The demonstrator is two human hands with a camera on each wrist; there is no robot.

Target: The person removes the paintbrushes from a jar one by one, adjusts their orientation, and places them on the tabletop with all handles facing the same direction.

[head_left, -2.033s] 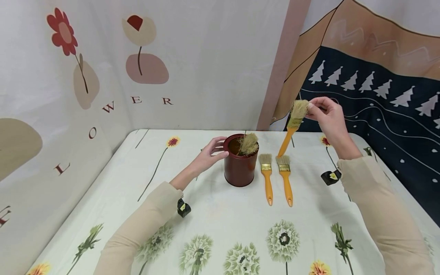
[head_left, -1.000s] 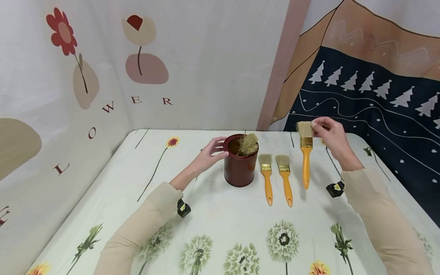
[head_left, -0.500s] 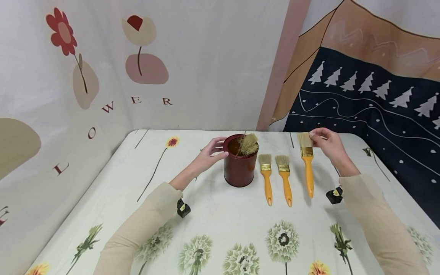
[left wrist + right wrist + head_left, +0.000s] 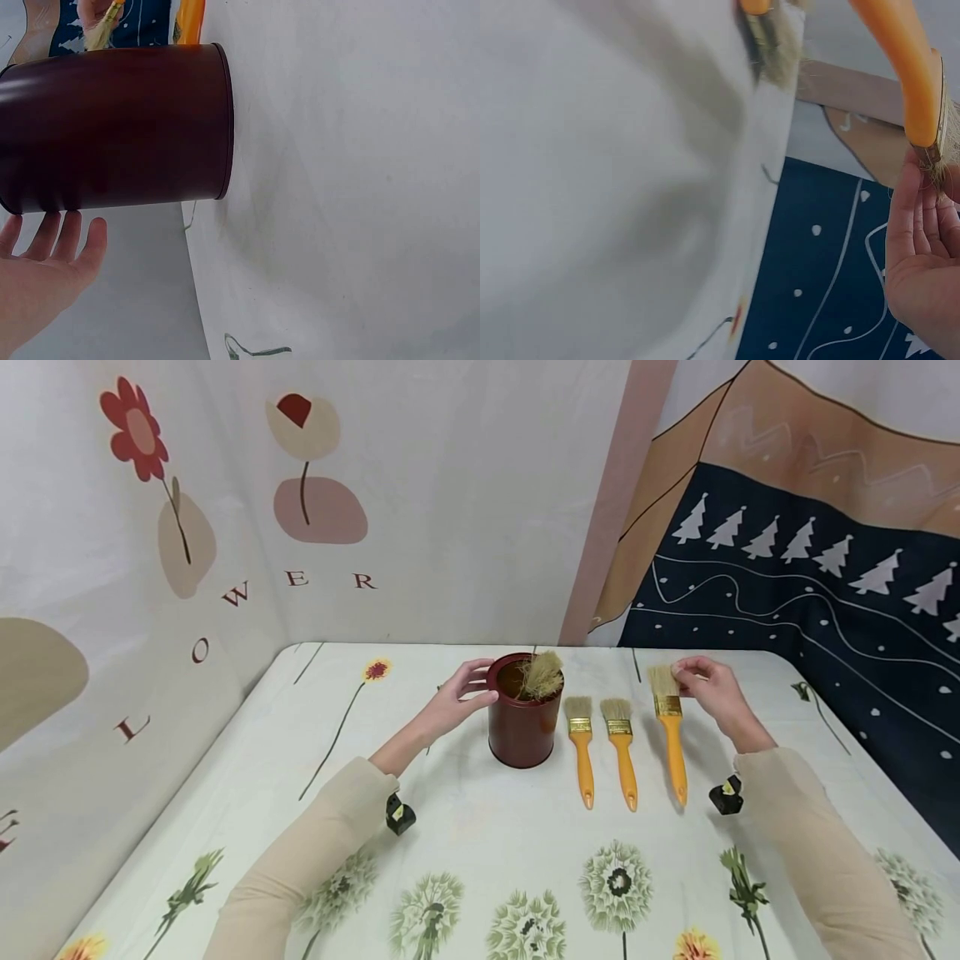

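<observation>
My right hand (image 4: 716, 693) pinches a paintbrush (image 4: 669, 727) by its pale bristles. The brush's orange handle points down and toward me, close over the table. In the right wrist view the thumb and fingers meet at the bristles, beside the orange handle (image 4: 915, 82). A dark red can (image 4: 522, 735) stands upright at the middle, with pale bristles (image 4: 543, 675) sticking out of its top. My left hand (image 4: 461, 693) rests its fairly straight fingers against the can's left side near the rim, as the left wrist view (image 4: 56, 259) also shows.
Two paintbrushes, a left one (image 4: 581, 752) and a right one (image 4: 622, 752), lie side by side right of the can, bristles away from me. A flower-print cloth (image 4: 450, 860) covers the table. Printed curtains (image 4: 465, 510) hang behind and beside it.
My right hand has moved the paintbrush rightward and down from above the brushes, to the right of the two lying ones, and lowered it toward the table. The left hand and the can have stayed put.
</observation>
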